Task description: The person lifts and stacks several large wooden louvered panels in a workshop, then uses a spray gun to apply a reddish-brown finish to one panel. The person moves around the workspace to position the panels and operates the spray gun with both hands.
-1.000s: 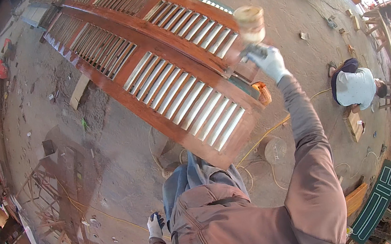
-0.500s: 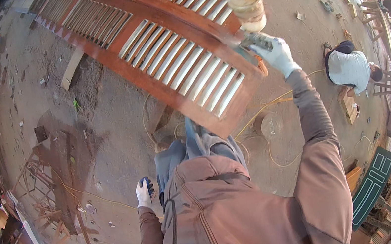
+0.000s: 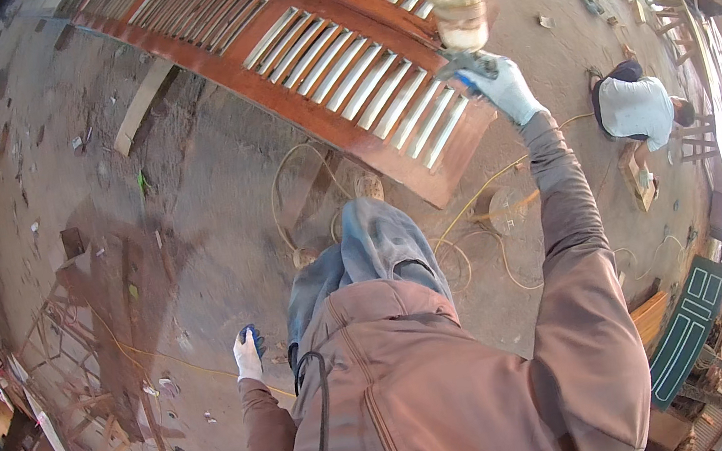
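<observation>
My right hand (image 3: 508,90), in a white glove, grips a spray gun (image 3: 470,70) with a cloudy, paint-stained cup on top. The gun sits over the near right end of a reddish-brown louvered wooden panel (image 3: 446,172), its front pointing left. Pale slats (image 3: 363,87) fill the panel's openings. A second louvered panel (image 3: 348,4) lies along its far side. My left hand (image 3: 250,352), gloved in white with blue on the fingers, hangs low at my left side, away from the panels. Its fingers are loosely bent, with nothing visible in them.
A yellow hose (image 3: 481,193) loops over the dusty floor near my feet. A person (image 3: 640,108) in a pale shirt crouches at the right. A green panelled door (image 3: 689,330) leans lower right. Wooden frames and scraps (image 3: 73,340) lie at the left, with a loose board (image 3: 143,107) beyond.
I have shifted left along the panel, which now appears farther up and right. The spray gun has moved slightly toward the near edge, still in my right hand. My left hand hangs slightly farther left.
</observation>
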Demonstrator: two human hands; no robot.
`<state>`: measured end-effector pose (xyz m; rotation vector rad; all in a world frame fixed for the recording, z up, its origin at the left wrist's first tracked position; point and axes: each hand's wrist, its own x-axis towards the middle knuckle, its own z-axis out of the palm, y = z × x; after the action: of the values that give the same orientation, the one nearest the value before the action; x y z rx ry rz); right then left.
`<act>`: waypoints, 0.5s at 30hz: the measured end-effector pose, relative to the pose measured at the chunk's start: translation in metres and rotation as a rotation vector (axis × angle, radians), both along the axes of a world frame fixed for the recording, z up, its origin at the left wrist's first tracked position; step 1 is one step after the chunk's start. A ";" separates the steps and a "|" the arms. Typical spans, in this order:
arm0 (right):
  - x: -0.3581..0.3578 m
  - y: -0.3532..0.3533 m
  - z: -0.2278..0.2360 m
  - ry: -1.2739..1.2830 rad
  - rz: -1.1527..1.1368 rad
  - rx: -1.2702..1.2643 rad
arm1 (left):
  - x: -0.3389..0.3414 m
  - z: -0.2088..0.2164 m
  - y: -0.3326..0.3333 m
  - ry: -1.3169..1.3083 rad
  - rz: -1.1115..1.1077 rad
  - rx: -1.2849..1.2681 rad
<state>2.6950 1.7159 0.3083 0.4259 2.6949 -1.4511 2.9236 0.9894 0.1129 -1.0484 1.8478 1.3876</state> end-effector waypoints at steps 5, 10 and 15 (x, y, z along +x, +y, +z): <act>0.022 0.005 -0.022 0.121 -0.086 0.487 | 0.028 -0.008 -0.027 -0.041 0.013 0.031; 0.082 -0.076 -0.002 0.014 0.102 0.032 | 0.041 -0.015 -0.019 -0.101 -0.029 0.077; 0.099 -0.106 0.041 -0.274 0.119 -0.340 | 0.032 -0.031 -0.039 -0.041 -0.162 -0.016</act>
<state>2.7942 1.6100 0.3498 0.3994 2.1735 -1.6381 2.9561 0.9502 0.0816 -0.9061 1.8727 1.2496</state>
